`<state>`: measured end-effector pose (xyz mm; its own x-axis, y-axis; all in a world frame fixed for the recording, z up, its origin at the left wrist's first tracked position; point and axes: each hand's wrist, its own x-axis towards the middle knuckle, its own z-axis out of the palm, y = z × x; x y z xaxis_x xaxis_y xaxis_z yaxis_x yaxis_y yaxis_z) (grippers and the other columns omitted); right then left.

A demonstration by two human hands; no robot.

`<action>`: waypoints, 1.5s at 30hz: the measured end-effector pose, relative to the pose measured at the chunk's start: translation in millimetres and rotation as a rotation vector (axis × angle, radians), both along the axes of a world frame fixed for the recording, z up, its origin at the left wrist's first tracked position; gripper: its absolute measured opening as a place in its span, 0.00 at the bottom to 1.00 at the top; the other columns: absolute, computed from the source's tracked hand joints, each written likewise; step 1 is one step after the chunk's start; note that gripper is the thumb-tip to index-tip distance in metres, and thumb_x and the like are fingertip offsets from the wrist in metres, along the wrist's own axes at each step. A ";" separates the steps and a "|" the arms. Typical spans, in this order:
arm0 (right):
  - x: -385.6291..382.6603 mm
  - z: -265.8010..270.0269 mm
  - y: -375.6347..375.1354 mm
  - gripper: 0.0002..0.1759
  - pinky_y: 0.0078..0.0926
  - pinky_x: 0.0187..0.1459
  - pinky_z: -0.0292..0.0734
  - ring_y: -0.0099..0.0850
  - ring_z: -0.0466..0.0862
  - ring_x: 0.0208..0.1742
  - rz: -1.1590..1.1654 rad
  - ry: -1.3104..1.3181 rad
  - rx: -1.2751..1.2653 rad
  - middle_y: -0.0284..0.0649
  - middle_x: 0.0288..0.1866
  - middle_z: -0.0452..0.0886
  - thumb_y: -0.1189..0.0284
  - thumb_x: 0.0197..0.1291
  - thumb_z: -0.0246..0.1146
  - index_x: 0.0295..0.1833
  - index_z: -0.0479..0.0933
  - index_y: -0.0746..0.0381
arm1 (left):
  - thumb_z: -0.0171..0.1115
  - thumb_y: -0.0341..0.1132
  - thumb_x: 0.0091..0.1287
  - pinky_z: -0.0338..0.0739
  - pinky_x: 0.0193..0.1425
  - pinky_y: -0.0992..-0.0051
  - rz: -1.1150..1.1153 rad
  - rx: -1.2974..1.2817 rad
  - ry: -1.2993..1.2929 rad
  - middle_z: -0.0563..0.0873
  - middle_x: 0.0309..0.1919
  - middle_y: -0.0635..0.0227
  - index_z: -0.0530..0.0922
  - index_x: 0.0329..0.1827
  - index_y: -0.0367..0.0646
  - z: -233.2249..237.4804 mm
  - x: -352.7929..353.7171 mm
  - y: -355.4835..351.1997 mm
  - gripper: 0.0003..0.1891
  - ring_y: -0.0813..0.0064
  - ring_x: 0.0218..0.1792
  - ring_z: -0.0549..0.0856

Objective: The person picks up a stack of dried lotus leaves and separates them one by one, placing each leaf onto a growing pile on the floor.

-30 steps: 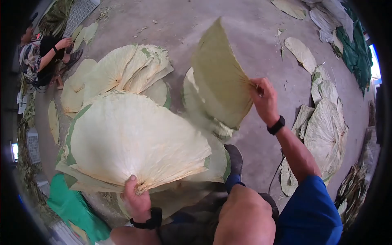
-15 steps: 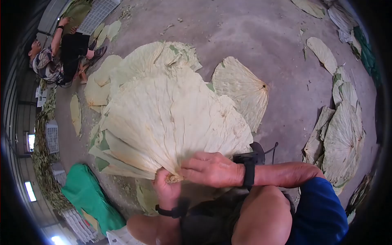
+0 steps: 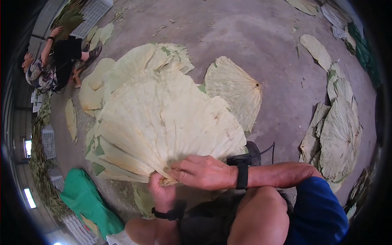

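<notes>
A large stack of pale, dried fan-shaped leaves [image 3: 163,110], which look like lotus leaves, spreads out in front of my knees. Its creases run together to a gathered, brownish base close to me. My left hand [image 3: 161,188] is closed around that base from the left. From the right, my right hand [image 3: 206,172] has its fingers curled together on the leaf folds just beside the base, its fingertips partly hidden. Both wrists wear black bands. Another folded dried leaf [image 3: 234,92] lies on the floor beyond the stack, its brown tip pointing right.
More dried leaves [image 3: 341,136] lie piled at the right. A green cloth [image 3: 87,202] is at the lower left. A seated person [image 3: 45,71] handles leaves at the upper left, near a white plastic crate [image 3: 92,18]. Darker leaves [image 3: 39,163] line the left wall.
The view has shifted slightly, so the floor and leaves appear a little further left. Both hands keep their place at the leaf base. The other person's leaves look differently placed.
</notes>
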<state>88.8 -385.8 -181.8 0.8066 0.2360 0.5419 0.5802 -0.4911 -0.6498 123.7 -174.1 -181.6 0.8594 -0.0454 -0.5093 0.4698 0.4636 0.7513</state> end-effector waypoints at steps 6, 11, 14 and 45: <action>-13.1 -15.2 -127.9 0.16 0.27 0.49 0.80 0.29 0.83 0.49 -0.388 0.439 0.408 0.42 0.50 0.84 0.78 0.66 0.60 0.58 0.78 0.65 | 0.61 0.31 0.65 0.78 0.58 0.66 0.051 0.201 0.001 0.81 0.39 0.67 0.78 0.40 0.38 3.7 5.3 7.1 0.06 0.71 0.45 0.82; -115.4 -84.5 -302.1 0.15 0.19 0.43 0.75 0.18 0.77 0.43 -0.893 0.578 0.723 0.27 0.46 0.81 0.78 0.70 0.56 0.60 0.77 0.62 | 0.62 0.29 0.64 0.77 0.59 0.65 0.008 0.230 -0.069 0.81 0.39 0.68 0.79 0.39 0.39 -1.3 4.0 19.8 0.04 0.72 0.46 0.82; -238.3 -123.7 -411.0 0.18 0.23 0.44 0.77 0.26 0.82 0.45 -1.219 0.775 0.449 0.32 0.48 0.84 0.75 0.68 0.56 0.61 0.77 0.62 | 0.62 0.29 0.65 0.77 0.61 0.64 0.023 0.142 -0.065 0.81 0.40 0.67 0.79 0.39 0.39 7.6 10.4 28.9 0.04 0.71 0.47 0.81; 10.1 -78.4 -159.3 0.14 0.36 0.45 0.79 0.43 0.81 0.44 -0.627 0.127 0.044 0.44 0.48 0.80 0.80 0.55 0.63 0.49 0.77 0.61 | 0.66 0.29 0.65 0.81 0.55 0.66 -0.304 0.982 -0.408 0.84 0.43 0.64 0.80 0.47 0.39 1.8 -1.4 15.3 0.10 0.69 0.46 0.84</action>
